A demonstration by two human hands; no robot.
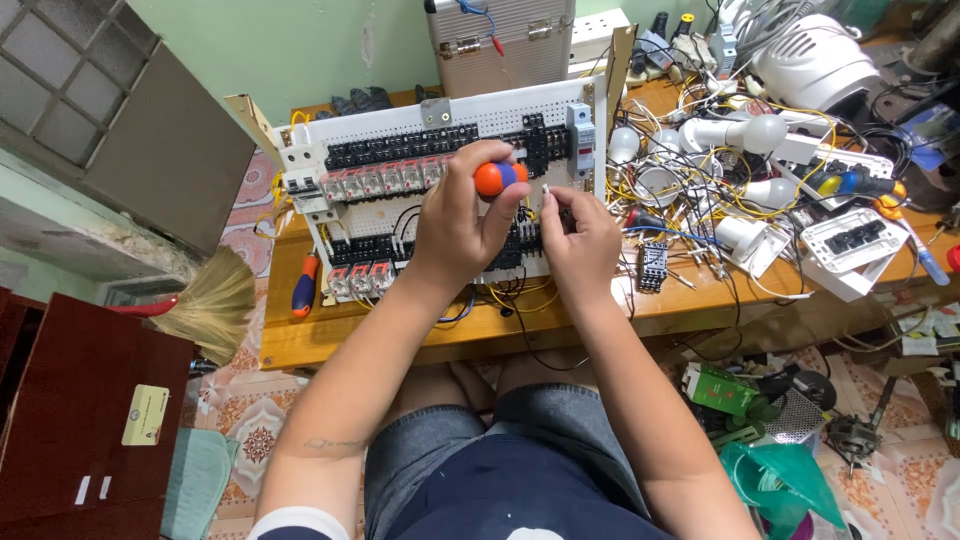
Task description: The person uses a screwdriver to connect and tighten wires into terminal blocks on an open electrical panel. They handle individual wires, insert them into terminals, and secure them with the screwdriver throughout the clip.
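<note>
My left hand [462, 225] grips a screwdriver with an orange and blue handle [499, 178], held over the white perforated panel [400, 130]. The panel carries rows of black terminal blocks and red-topped relays [385, 180]. My right hand [580, 240] pinches a small pale piece [545, 188] just right of the screwdriver handle, above black and yellow wires [520, 290]. Both hands sit close together at the panel's lower right part. The screwdriver's tip is hidden behind my left hand.
A second screwdriver [305, 283] lies on the wooden table [300, 345] left of the panel. Light bulbs [750, 133], sockets, a white switch plate [850, 238] and tangled wires crowd the right side. A metal case [500, 45] stands behind. A broom [205, 305] leans at left.
</note>
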